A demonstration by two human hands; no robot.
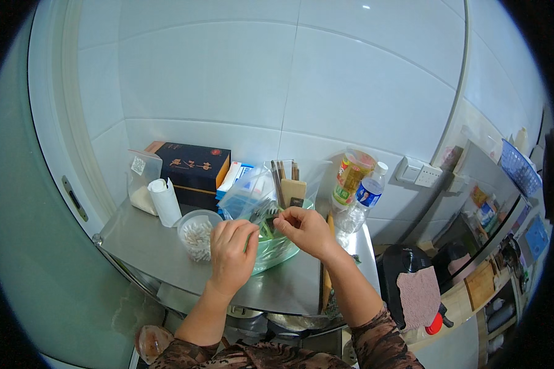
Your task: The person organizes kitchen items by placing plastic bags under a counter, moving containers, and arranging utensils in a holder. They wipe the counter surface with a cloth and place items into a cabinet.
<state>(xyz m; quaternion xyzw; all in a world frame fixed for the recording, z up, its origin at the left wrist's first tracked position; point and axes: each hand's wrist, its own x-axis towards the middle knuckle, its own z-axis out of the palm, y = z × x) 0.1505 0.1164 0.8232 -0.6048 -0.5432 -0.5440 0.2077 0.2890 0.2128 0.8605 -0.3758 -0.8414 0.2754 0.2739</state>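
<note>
Both of my hands are raised over a green translucent bowl [277, 256] on a steel countertop. My left hand [234, 249] has curled fingers with a thin green strand between them. My right hand [307, 229] pinches the end of a slim green piece at the bowl's rim; whether it is a stem or a tie is too small to tell. Behind the hands, a clear plastic bag [249, 193] stands around dark chopsticks [277, 182], a flat wooden utensil [293, 191] and metal forks [264, 211]. A clear tub of cotton swabs [197, 237] is beside my left hand.
At the back left are a dark gift box [191, 168], a white paper roll [165, 203] and a zip bag of white grains [143, 198]. Plastic bottles [369, 191] stand right of the bowl. Farther right, a pink cloth [420, 297] lies on a black appliance [392, 272].
</note>
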